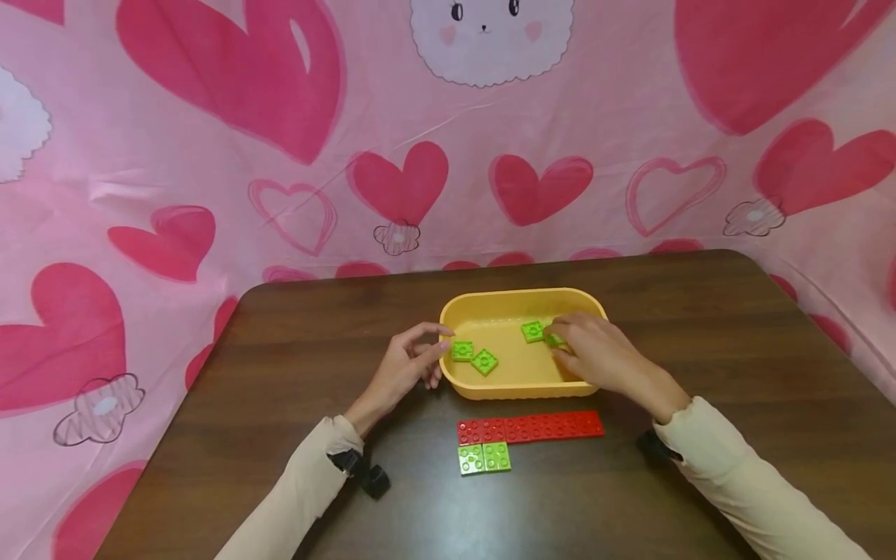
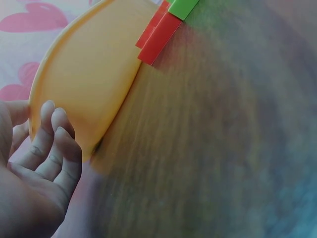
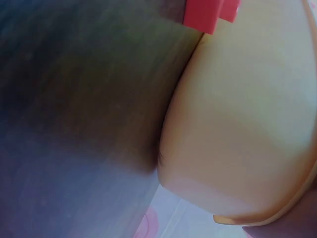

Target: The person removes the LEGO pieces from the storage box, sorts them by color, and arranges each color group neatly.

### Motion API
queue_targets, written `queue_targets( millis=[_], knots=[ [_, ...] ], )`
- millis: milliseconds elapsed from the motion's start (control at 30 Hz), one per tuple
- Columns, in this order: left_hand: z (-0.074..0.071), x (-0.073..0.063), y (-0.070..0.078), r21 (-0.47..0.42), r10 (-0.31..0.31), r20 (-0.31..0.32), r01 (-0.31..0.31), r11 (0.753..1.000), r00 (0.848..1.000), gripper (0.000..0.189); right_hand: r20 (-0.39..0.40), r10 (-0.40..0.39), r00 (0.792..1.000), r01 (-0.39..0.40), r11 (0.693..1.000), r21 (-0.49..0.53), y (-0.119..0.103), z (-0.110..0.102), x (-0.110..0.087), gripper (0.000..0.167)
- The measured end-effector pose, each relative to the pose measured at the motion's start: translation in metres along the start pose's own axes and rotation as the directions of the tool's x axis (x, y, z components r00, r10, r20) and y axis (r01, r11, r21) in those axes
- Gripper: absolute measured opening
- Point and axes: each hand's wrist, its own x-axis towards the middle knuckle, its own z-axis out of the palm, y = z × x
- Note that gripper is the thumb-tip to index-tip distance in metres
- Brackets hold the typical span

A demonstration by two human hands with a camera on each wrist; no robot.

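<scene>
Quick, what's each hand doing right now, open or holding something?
Left hand: open, relaxed, at the edge of the tray.
Right hand: at a green brick; whether it holds it cannot be told.

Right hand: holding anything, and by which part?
Cannot be told: the right hand covers part of a green brick in the yellow tub, hiding any grip.

Yellow tray [image 1: 518, 364], green bricks [image 1: 484, 362], heart-patterned pink cloth [image 1: 462, 124]

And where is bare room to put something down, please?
Bare table: left of the left hand, right of the right hand, and between the yellow tray and backdrop. Crowded: the tray, with green pieces, and its near side, with red strips and green bricks.
</scene>
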Motion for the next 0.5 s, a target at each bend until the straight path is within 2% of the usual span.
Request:
queue_targets(
  millis=[133, 367, 500],
  knots=[
    [-0.0001, -0.0001, -0.0015, 0.001, -0.005, -0.002, 0.005, 1.0, 1.0, 0.03, 0.022, 0.028, 0.999, -0.028, 0.999, 0.042, -0.0015, -0.0008, -0.0012, 0.035],
    [0.0012, 0.0002, -0.0032, -0.001, 0.004, 0.003, -0.004, 1.0, 1.0, 0.031, 0.073, 0.029, 0.997, -0.031, 0.999, 0.031, -0.0041, -0.0016, -0.0028, 0.03],
    [0.0014, 0.0003, -0.0038, -0.001, 0.01, 0.003, -0.01, 1.0, 1.0, 0.031, 0.106, 0.044, 0.993, -0.051, 0.996, 0.067, -0.0057, -0.002, -0.002, 0.033]
  ],
)
